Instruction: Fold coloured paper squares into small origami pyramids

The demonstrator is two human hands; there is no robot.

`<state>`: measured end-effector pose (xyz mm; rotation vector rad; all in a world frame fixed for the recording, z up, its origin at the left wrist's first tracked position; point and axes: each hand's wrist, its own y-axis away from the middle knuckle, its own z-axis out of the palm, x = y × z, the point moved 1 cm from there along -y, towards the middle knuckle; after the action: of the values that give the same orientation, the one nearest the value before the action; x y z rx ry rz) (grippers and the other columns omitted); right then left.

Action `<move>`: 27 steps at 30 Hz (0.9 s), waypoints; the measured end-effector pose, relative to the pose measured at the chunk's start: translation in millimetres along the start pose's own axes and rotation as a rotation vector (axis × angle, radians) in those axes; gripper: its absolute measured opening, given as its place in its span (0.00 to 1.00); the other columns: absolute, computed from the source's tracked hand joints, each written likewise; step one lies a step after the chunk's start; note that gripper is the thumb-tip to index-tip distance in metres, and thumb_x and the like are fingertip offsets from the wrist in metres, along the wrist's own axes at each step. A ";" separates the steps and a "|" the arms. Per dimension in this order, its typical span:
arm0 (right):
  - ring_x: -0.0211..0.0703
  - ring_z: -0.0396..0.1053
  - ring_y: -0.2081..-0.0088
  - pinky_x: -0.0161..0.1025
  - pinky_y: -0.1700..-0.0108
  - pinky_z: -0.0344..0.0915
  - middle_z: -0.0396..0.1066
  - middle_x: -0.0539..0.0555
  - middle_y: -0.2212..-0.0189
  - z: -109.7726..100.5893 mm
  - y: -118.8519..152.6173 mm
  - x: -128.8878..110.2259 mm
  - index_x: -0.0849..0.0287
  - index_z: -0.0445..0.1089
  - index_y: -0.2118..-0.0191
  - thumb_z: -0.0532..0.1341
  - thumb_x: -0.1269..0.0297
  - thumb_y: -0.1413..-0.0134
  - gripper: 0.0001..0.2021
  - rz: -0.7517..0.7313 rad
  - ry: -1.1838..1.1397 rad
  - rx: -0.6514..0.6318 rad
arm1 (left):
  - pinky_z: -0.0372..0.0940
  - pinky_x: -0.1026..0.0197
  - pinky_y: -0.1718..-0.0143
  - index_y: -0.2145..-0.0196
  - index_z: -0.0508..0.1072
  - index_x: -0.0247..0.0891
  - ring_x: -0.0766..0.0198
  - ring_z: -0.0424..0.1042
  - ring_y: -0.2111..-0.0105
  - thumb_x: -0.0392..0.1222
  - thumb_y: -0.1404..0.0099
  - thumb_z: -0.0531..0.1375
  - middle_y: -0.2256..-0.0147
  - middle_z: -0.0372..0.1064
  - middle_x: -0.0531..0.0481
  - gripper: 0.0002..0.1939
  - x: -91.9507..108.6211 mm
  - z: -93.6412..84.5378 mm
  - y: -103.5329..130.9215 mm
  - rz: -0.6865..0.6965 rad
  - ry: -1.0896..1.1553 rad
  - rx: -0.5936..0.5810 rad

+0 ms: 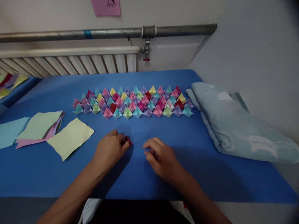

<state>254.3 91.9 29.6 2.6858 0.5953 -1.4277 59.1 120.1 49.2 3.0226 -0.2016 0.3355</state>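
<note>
My left hand [111, 145] is closed, with thumb and fingers pinching a small piece of folded red paper [128, 140]. Most of that piece is hidden behind the fingers, so its full shape cannot be made out. To the right, my right hand [161, 155] hovers over the blue surface with fingers curled, a small gap between thumb and fingertips, and nothing visible in it. Beyond both hands stand rows of small folded paper boats [127, 113] in pink, purple, teal, yellow, green and red.
A yellow paper sheet [71, 137] lies left of my left hand, beside a stack of coloured sheets [42, 124] and a blue sheet [11, 132]. A folded pale-green cloth [233, 124] rests at right. Behind the blue surface [130, 183] are a radiator [88, 63] and metal pipe [112, 33].
</note>
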 end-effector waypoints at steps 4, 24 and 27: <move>0.39 0.67 0.65 0.36 0.63 0.62 0.67 0.52 0.63 -5.7 9.1 2.2 0.57 0.67 0.61 0.55 0.78 0.46 0.10 -0.018 -0.061 0.011 | 0.49 0.61 0.77 0.73 0.75 0.39 0.63 0.64 0.78 0.46 0.38 0.55 0.73 0.65 0.49 0.12 7.1 -7.1 -3.2 -0.036 -0.121 -0.038; 0.38 0.67 0.64 0.36 0.61 0.65 0.67 0.52 0.64 -27.6 31.1 -0.3 0.57 0.68 0.62 0.53 0.76 0.40 0.09 -0.084 -0.169 -0.034 | 0.56 0.59 0.71 0.66 0.73 0.36 0.57 0.73 0.69 0.41 0.30 0.49 0.67 0.74 0.45 0.14 27.3 1.7 1.3 -0.194 -0.411 -0.198; 0.38 0.67 0.63 0.37 0.59 0.66 0.67 0.52 0.64 -31.4 31.8 -1.2 0.57 0.68 0.63 0.52 0.75 0.39 0.09 -0.070 -0.167 -0.057 | 0.56 0.61 0.70 0.67 0.73 0.37 0.61 0.71 0.71 0.41 0.33 0.52 0.68 0.72 0.48 0.11 21.1 6.1 1.1 -0.195 -0.282 -0.108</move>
<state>289.7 68.7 44.2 2.4947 0.7112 -1.6062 80.6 115.8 48.1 2.9372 0.0544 -0.1142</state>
